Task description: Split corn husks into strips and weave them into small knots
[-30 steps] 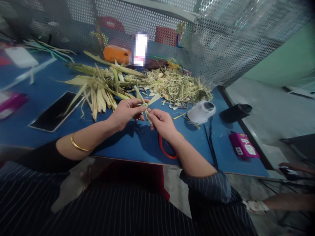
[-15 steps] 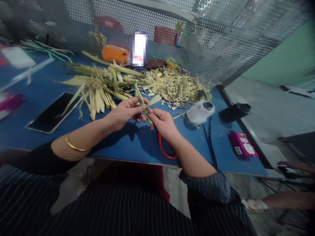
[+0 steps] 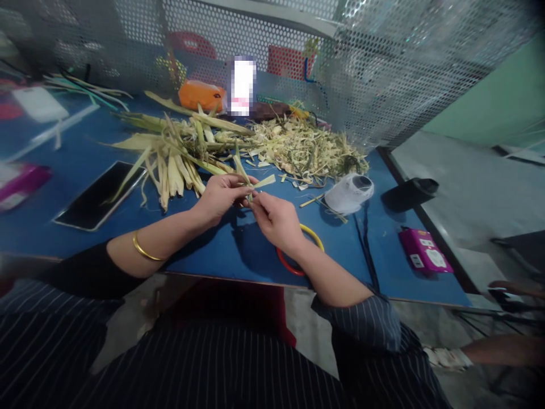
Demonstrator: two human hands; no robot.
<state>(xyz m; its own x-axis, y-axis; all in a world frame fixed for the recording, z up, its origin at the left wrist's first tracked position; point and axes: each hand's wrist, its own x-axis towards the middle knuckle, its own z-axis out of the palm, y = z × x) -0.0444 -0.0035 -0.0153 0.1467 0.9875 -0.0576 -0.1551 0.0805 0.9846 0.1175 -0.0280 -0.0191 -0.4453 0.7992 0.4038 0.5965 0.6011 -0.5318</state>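
Above the table's front half, my left hand [image 3: 221, 197] pinches a pale green corn husk strip [image 3: 266, 182], folded so that its ends stick up and out to the right. My right hand [image 3: 276, 215] is closed on the lower part of the same husk, its fingertips touching those of my left. The fold itself is mostly hidden by my fingers. Just behind my hands lies a bundle of dried corn husks [image 3: 174, 170]. Under my right wrist, a ring-shaped red and yellow item [image 3: 317, 238], perhaps scissor handles, rests on the table.
A heap of husk scraps [image 3: 306, 147] covers the back of the blue table [image 3: 221, 255]. A white thread cone [image 3: 349, 193], a black cone [image 3: 409, 195] and a purple packet [image 3: 426, 250] stand at right. A dark phone [image 3: 100, 196] lies left. A perforated metal screen [image 3: 281, 34] rises behind.
My right hand has turned and shifted slightly left and down, closing nearer my left fingers. Less of the husk's lower end shows. The yellow part of the ring has come into view.
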